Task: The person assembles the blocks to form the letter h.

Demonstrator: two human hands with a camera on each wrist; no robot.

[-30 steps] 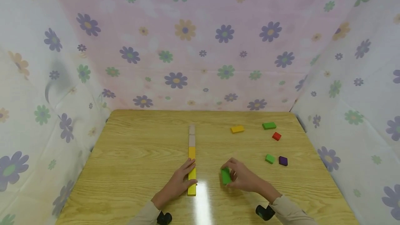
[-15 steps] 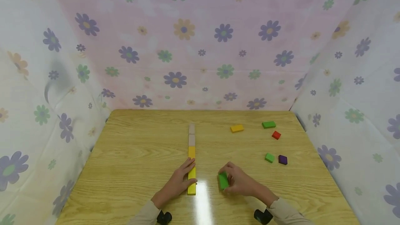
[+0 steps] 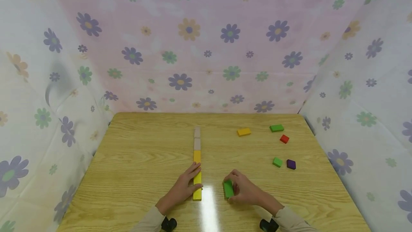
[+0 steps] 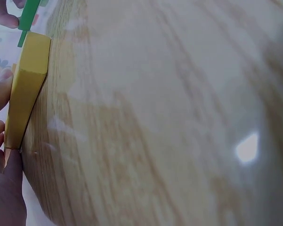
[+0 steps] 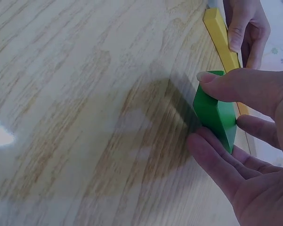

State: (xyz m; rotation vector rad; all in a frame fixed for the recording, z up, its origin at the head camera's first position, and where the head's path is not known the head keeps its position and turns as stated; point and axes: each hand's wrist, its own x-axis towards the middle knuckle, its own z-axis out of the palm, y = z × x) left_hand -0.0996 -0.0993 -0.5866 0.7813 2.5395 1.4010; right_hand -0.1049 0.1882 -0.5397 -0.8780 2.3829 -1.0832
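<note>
A straight row of blocks runs away from me: two beige blocks (image 3: 197, 138) at the far end, then a darker yellow block (image 3: 197, 155), with brighter yellow (image 3: 197, 193) at the near end. My left hand (image 3: 182, 188) rests across the yellow part, its thumb near the closest end; the fingers hide some of the joins. To the right of the row, my right hand (image 3: 247, 190) grips a green block (image 3: 228, 189) between thumb and fingers. In the right wrist view this green block (image 5: 214, 113) looks tilted, with a gap between it and the yellow blocks.
Loose blocks lie on the wooden table (image 3: 145, 142) at the right: an orange-yellow one (image 3: 244, 132), a long green one (image 3: 276, 128), a red one (image 3: 284, 139), a small green one (image 3: 277, 162) and a purple one (image 3: 291, 164). Flowered cloth (image 3: 212, 81) surrounds the table.
My right hand has brought the green block slightly left and nearer to me, towards the row's near end. The left hand has stayed in place on the yellow blocks.
</note>
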